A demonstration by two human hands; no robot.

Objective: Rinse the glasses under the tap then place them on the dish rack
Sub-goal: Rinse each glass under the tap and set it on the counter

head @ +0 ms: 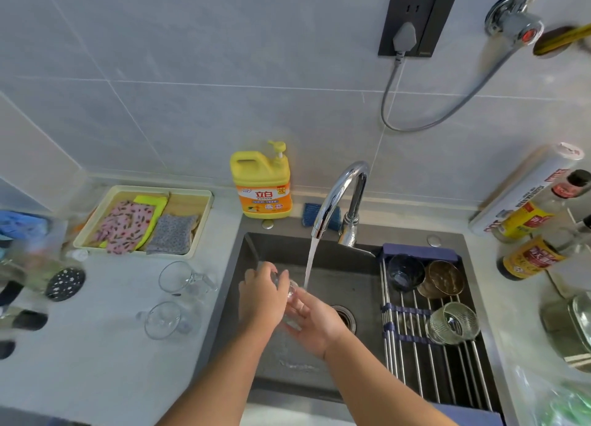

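Over the dark sink [345, 266], my left hand [260, 297] and my right hand [315, 321] together hold a small clear glass [291, 293], both sets of fingers curled round it. Water runs from the chrome tap [339, 195] and falls just right of the glass. Two clear glasses [179, 277] [163, 320] lie on the counter left of the sink. On the roll-up dish rack [415, 361] across the sink's right side sit a dark blue glass [404, 270], a brown glass [443, 278] and a ribbed clear glass [454, 321].
A yellow dish soap bottle [262, 186] stands behind the sink. A tray of cloths [144, 222] sits at the left. Sauce bottles [537, 234] and a pot lid [572, 323] crowd the right counter. A blue sponge [313, 214] lies behind the tap.
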